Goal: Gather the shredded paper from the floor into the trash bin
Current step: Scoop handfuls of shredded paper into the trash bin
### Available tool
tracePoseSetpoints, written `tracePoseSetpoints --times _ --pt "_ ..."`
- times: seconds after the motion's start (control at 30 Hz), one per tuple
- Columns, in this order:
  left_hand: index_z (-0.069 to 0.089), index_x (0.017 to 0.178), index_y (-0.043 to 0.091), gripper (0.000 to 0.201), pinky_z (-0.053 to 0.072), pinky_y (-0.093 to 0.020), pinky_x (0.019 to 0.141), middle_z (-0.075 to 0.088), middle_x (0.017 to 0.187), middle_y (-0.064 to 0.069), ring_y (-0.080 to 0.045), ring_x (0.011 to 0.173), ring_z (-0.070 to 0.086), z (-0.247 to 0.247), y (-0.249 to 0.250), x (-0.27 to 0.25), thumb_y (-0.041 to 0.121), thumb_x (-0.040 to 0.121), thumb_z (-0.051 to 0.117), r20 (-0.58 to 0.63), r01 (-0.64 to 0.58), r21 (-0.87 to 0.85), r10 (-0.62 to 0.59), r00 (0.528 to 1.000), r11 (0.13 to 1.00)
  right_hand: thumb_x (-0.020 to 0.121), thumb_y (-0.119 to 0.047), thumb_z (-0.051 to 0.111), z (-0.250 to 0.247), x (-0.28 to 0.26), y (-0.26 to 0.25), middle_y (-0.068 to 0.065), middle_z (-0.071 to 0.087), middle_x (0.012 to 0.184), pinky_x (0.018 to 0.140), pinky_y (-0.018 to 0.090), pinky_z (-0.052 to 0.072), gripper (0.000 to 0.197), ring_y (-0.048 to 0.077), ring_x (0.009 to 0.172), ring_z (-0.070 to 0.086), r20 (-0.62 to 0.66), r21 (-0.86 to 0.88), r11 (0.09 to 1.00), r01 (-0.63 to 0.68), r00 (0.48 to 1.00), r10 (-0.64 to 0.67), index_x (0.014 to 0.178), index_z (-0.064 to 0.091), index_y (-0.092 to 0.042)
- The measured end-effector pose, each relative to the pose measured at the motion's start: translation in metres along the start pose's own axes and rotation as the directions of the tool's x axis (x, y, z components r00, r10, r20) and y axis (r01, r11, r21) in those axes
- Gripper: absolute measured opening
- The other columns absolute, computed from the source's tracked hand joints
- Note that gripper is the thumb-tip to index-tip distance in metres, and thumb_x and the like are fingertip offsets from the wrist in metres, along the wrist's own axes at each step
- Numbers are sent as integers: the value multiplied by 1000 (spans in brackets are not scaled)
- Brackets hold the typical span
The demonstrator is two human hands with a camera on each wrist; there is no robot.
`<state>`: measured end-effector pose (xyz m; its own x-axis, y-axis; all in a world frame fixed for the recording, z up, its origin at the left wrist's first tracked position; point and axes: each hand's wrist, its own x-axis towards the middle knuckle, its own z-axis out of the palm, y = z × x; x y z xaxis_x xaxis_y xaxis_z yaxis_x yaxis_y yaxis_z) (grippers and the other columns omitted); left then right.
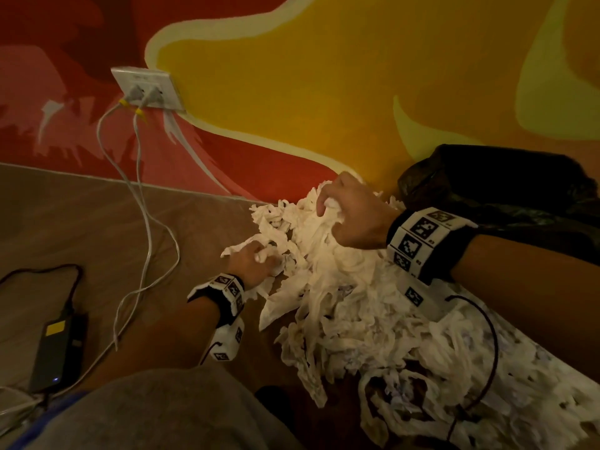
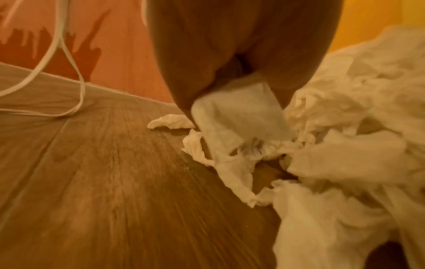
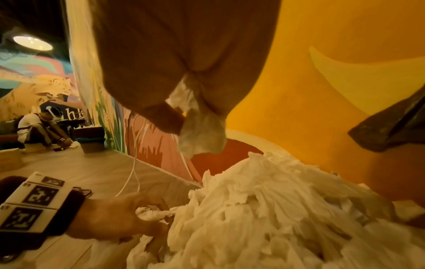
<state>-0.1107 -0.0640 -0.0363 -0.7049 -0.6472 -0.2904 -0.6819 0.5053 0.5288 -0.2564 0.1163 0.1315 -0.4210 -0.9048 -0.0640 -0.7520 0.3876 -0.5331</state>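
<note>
Heaped on a wooden floor (image 1: 97,222) against a wall painted red and yellow (image 1: 324,92): a pile of shredded paper (image 1: 350,306), white and tangled, running from the foot of the wall down toward the near right. Buried in the pile's left edge, the left hand (image 1: 253,261), fingers curled round a wad of strips low by the floor; seen from the left wrist, strips (image 2: 239,112) pinched between thumb and fingers. Raised at the far end of the heap, the right hand (image 1: 354,212), fingers closed on a tuft of paper (image 3: 200,131) hanging from the grip in the right wrist view. Strapped on both wrists, bands with black-and-white markers (image 1: 418,235). Just right of the right hand, against the wall, a black trash bag (image 1: 506,196), touching the far edge of the paper. Mounted on the wall at far left, a white outlet (image 1: 149,89) with two plugs, white cables (image 1: 146,222) trailing down across the floor. Lying at near left, a black power adapter (image 1: 58,349) with a yellow label. Crouched far off in the right wrist view, another person (image 3: 39,131) beside a small bin (image 3: 92,145).
</note>
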Motion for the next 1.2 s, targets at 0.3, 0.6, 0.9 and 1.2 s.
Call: tracePoseSetpoints --times 0.3,0.6,0.9,1.2 --pt "59 128 10 49 42 -35 101 53 136 -14 -31 125 49 27 1 7 40 90 61 94 3 109 -14 995 994 79 13 45 0 -8 18 4 46 101 76 27 34 39 24 101 46 36 -94 994 -63 997 67 105 58 -13" --pt "55 129 11 51 54 -26 68 65 114 -3 -26 101 65 -3 10 4 27 83 70 -74 87 -409 -128 989 909 76 -80 43 29 -16 46 7 38 135 87 42 44 73 30 114 48 310 -639 767 49 930 199 132 40 -33" --pt "67 91 16 18 49 -20 47 71 79 3 -10 56 65 -46 55 -7 5 89 53 -162 -207 -584 138 977 785 89 -33 60 32 -16 52 8 44 121 76 33 42 31 28 102 51 294 -469 883 16 946 140 116 55 -20" --pt "43 61 0 60 32 -30 47 43 53 -9 -17 43 37 -102 150 3 55 86 51 -69 -440 -443 460 885 781 85 -20 64 -18 -23 40 14 61 93 70 32 38 23 29 86 57 -45 -112 988 -108 994 104 97 58 -2"
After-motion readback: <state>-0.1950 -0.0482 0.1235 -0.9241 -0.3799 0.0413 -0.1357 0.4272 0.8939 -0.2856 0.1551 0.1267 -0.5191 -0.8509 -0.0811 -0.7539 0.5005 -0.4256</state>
